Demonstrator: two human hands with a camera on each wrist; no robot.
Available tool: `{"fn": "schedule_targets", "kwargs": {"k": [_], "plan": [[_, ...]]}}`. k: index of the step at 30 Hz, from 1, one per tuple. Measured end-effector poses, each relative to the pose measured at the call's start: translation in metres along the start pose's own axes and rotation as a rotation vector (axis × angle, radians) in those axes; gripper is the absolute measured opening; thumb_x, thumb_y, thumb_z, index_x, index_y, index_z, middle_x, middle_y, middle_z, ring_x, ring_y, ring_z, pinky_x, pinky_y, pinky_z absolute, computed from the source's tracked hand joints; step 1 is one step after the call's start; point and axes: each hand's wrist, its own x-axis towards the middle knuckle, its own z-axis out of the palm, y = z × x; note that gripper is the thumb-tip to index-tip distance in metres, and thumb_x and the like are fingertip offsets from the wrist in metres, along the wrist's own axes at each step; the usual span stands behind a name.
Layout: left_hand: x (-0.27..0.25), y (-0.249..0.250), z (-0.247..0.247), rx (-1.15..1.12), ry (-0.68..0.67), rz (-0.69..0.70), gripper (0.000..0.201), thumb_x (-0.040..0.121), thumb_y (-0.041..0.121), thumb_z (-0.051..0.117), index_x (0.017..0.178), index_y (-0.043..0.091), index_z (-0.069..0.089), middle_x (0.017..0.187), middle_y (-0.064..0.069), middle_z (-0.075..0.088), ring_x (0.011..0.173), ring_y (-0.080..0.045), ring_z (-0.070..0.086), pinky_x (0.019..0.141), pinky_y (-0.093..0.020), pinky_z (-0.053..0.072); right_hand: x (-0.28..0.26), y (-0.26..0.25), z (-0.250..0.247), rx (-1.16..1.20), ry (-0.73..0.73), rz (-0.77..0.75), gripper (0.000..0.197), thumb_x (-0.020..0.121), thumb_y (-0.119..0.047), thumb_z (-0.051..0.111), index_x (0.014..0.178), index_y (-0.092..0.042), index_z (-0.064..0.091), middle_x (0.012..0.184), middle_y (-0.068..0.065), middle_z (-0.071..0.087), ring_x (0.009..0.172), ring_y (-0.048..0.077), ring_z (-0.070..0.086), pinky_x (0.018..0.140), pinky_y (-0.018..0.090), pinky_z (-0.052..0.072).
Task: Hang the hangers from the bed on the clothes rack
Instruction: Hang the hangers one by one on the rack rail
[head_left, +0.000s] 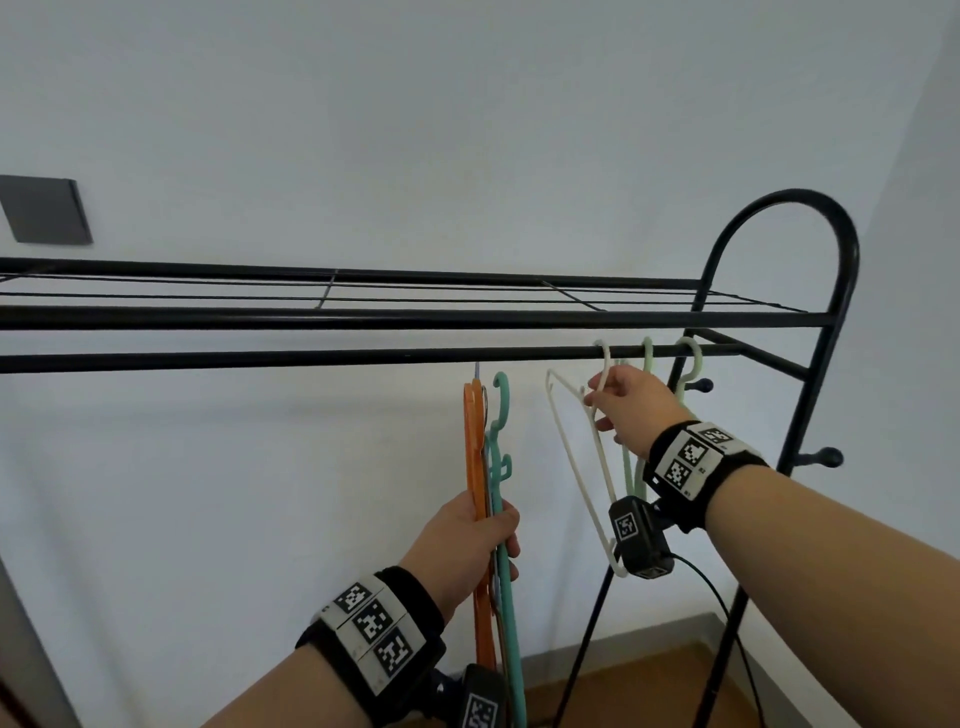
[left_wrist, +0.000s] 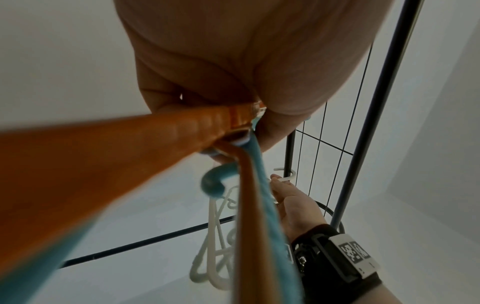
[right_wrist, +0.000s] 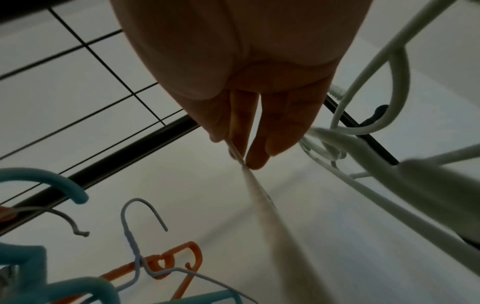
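With our right hand (head_left: 631, 402) pinching the thin white plastic hanger (head_left: 582, 467), we seat its hook fully over the black metal rack rail (head_left: 311, 357); our left hand (head_left: 467, 545) grips the orange and teal hangers (head_left: 485, 467).

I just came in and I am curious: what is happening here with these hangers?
A person is hanging hangers on a black clothes rack. The right hand holds a white hanger whose hook sits at the rail, beside two pale green hangers already hung. The left hand grips a bundle with an orange hanger and a teal hanger, waiting.

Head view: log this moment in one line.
right hand: holds white hanger, hook on rail | left hand: grips hanger bundle
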Motion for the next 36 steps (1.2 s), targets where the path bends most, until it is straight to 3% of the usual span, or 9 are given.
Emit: {"fn": "schedule_targets", "kwargs": {"k": [3,6,9,13,21,23,27,30,36], "plan": [[0.001,0.005,0.005,-0.046,0.007,-0.021,0.019,0.097,0.011,0.049,0.111,0.007,0.061,0.075,-0.007,0.066,0.057,-0.016,0.066,0.057,-0.027,0.056,-0.007,-0.002,-0.008,0.003,0.098,0.001,0.021,0.094,-0.028,0.062,0.114,-0.021,0.058,0.096,-0.002,0.064,0.08,0.018,0.069,0.072,0.041,0.062],[0.004,0.009,0.01,-0.082,0.009,-0.033,0.021,0.094,0.009,0.049,0.111,0.008,0.062,0.076,-0.007,0.068,0.057,-0.016,0.067,0.055,-0.026,0.055,-0.023,-0.017,-0.019,0.062,0.253,-0.085,0.01,0.093,-0.025,0.062,0.096,-0.017,0.057,0.082,-0.002,0.054,0.065,0.017,0.052,0.059,0.031,0.048],[0.005,0.014,0.019,-0.1,-0.021,-0.015,0.021,0.095,0.008,0.052,0.113,0.007,0.063,0.081,-0.009,0.071,0.062,-0.016,0.07,0.057,-0.023,0.056,-0.047,-0.042,-0.02,0.067,0.077,-0.167,0.022,0.094,-0.034,0.063,0.092,-0.013,0.063,0.076,0.001,0.059,0.064,0.016,0.054,0.058,0.03,0.047],[0.005,0.017,0.029,-0.088,-0.037,0.014,0.018,0.097,0.009,0.056,0.114,0.009,0.063,0.091,-0.012,0.074,0.074,-0.021,0.071,0.058,-0.02,0.056,-0.071,-0.058,-0.004,-0.164,-0.212,-0.219,0.03,0.094,-0.053,0.06,0.107,-0.028,0.07,0.088,-0.005,0.07,0.065,0.008,0.065,0.055,0.021,0.047],[0.002,0.013,0.025,0.009,-0.083,0.046,0.011,0.092,0.011,0.063,0.101,0.016,0.068,0.11,-0.011,0.074,0.079,-0.025,0.074,0.084,-0.042,0.062,-0.07,-0.054,0.017,-0.137,-0.166,-0.22,0.022,0.097,-0.042,0.06,0.107,-0.025,0.07,0.083,0.003,0.07,0.059,0.013,0.055,0.063,0.035,0.054],[0.0,0.01,0.022,0.002,-0.086,0.04,0.015,0.094,0.013,0.062,0.108,0.016,0.066,0.099,-0.007,0.079,0.079,-0.023,0.075,0.082,-0.039,0.062,-0.071,-0.054,0.022,-0.141,-0.171,-0.247,0.021,0.1,-0.036,0.056,0.101,-0.02,0.069,0.09,0.009,0.074,0.059,0.014,0.057,0.064,0.035,0.058],[-0.003,0.012,0.015,-0.115,-0.079,0.022,0.017,0.099,0.01,0.057,0.114,0.008,0.065,0.089,-0.006,0.081,0.065,-0.012,0.074,0.058,-0.02,0.056,-0.071,-0.053,0.031,-0.08,-0.135,-0.27,0.018,0.103,-0.028,0.052,0.103,-0.018,0.067,0.091,0.007,0.073,0.06,0.014,0.064,0.057,0.022,0.055],[-0.003,0.014,0.006,-0.173,-0.068,0.018,0.015,0.101,0.008,0.054,0.111,0.003,0.065,0.087,-0.011,0.08,0.06,-0.016,0.073,0.057,-0.025,0.057,-0.068,-0.055,0.036,-0.027,-0.089,-0.264,0.018,0.103,-0.026,0.051,0.106,-0.017,0.066,0.091,0.006,0.072,0.064,0.017,0.068,0.054,0.016,0.052],[-0.003,0.005,-0.009,-0.089,-0.054,0.01,0.017,0.102,0.01,0.051,0.113,0.007,0.063,0.083,-0.008,0.08,0.066,-0.022,0.072,0.066,-0.032,0.056,-0.047,-0.065,0.029,-0.015,-0.006,-0.248,0.018,0.102,-0.027,0.05,0.103,-0.016,0.065,0.088,0.01,0.069,0.072,0.028,0.073,0.068,0.041,0.064]]}}
